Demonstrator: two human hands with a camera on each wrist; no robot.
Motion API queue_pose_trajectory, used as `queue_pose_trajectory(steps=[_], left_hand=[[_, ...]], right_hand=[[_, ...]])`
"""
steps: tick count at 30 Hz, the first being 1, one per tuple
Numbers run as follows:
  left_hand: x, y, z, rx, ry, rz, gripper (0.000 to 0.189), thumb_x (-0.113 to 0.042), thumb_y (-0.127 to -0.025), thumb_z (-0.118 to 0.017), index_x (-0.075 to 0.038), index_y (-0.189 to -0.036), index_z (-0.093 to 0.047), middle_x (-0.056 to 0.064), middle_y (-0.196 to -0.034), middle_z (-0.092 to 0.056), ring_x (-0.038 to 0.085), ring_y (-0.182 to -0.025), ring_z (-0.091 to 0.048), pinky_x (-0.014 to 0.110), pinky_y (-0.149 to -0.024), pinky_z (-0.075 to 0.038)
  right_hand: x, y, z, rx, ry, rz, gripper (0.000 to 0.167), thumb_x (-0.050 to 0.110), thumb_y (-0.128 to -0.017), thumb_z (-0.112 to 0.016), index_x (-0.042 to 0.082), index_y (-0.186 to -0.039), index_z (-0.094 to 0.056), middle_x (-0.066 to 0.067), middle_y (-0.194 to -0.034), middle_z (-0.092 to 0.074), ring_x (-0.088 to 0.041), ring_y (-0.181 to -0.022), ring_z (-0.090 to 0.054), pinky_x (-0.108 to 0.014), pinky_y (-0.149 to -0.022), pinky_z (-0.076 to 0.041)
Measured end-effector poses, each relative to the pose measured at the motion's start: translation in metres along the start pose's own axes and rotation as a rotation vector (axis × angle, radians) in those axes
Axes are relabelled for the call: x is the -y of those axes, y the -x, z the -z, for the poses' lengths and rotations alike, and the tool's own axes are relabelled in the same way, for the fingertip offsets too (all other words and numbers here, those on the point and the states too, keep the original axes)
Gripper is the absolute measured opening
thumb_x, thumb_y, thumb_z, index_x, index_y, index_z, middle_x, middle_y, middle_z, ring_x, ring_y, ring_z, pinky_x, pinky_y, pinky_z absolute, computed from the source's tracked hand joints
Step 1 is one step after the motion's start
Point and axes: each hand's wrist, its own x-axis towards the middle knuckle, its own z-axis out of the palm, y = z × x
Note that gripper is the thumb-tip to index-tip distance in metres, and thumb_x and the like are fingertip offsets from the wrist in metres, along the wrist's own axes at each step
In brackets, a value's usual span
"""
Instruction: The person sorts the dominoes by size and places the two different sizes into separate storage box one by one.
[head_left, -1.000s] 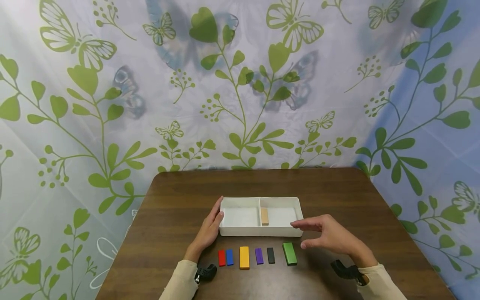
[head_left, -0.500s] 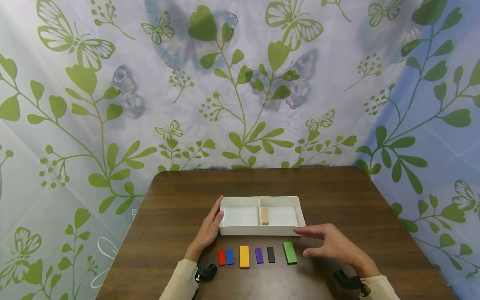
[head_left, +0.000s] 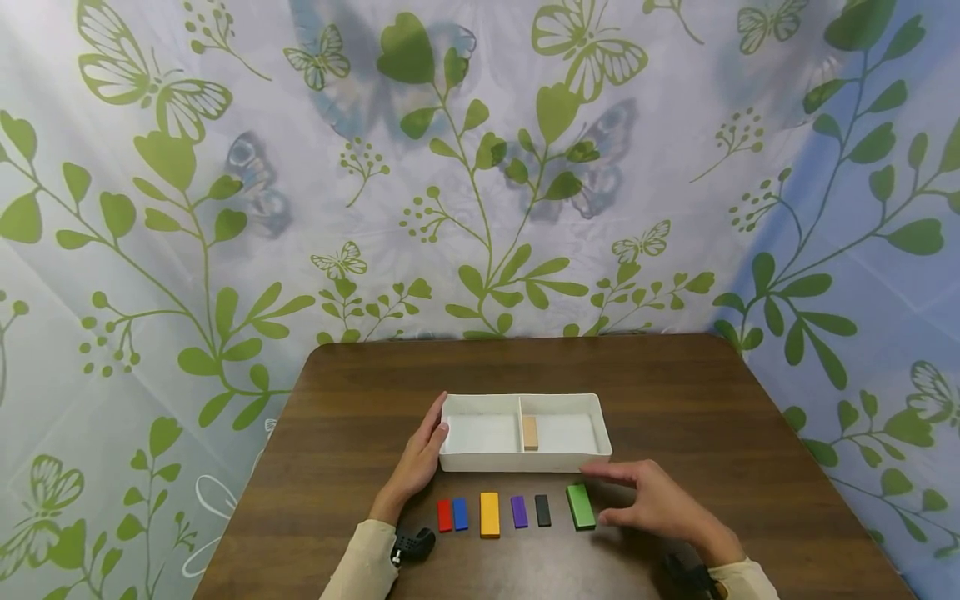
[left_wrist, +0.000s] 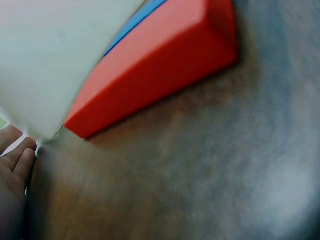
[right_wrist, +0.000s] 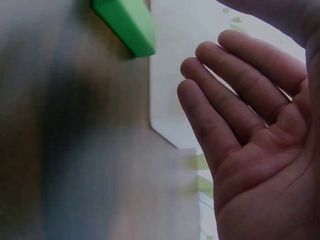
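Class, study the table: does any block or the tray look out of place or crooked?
One thing stands out: the green block at the right end of the row is slightly tilted, not square like the other blocks. A tan block lies alone in the white tray, against its divider. Nothing is spilled or damaged.

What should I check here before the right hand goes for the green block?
1. Right hand free: ok, fingers straight, holding nothing.
2. Green block reachable: ok, it lies flat on the table just left of that hand, apart from the black block.
3. Contact with the green block: cannot tell, the fingers hover close above it.
4. White tray steadied: ok, the left hand rests against its left end.
5. Tray room: ok, only a tan block lies in the right compartment beside the divider.
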Motion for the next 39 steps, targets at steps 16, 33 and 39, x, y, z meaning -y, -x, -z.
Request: queue_pose_trajectory(steps=[16, 33, 39], left_hand=[[0.000, 0.000, -0.001, 0.002, 0.012, 0.001, 0.058, -0.028, -0.120, -0.043, -0.042, -0.174, -0.025, -0.004, -0.183, -0.024, 0.027, -0.170, -0.024, 0.058, -0.137, -0.018], [-0.002, 0.000, 0.000, 0.001, 0.007, 0.016, 0.059, -0.023, -0.120, -0.042, -0.032, -0.176, -0.024, -0.004, -0.184, -0.023, 0.030, -0.170, -0.023, 0.059, -0.136, -0.018], [-0.002, 0.001, 0.000, 0.002, 0.007, 0.015, 0.059, -0.024, -0.120, -0.042, -0.032, -0.176, -0.023, -0.003, -0.184, -0.022, 0.031, -0.170, -0.022, 0.060, -0.136, -0.017]], right_hand=[[-0.008, -0.004, -0.027, -0.004, 0.048, -0.026, 0.076, 0.031, -0.084, -0.096, 0.021, -0.153, -0.066, 0.006, -0.143, -0.074, -0.011, -0.122, -0.069, -0.026, -0.105, -0.055], [-0.009, -0.002, -0.037, -0.065, 0.060, -0.021, 0.070, 0.030, -0.084, -0.097, 0.021, -0.148, -0.070, 0.001, -0.138, -0.077, -0.009, -0.118, -0.069, -0.024, -0.103, -0.056], [-0.006, -0.004, -0.035, -0.062, 0.055, -0.051, 0.067, 0.033, -0.086, -0.096, 0.020, -0.147, -0.072, 0.001, -0.137, -0.077, -0.009, -0.115, -0.069, -0.027, -0.100, -0.058]])
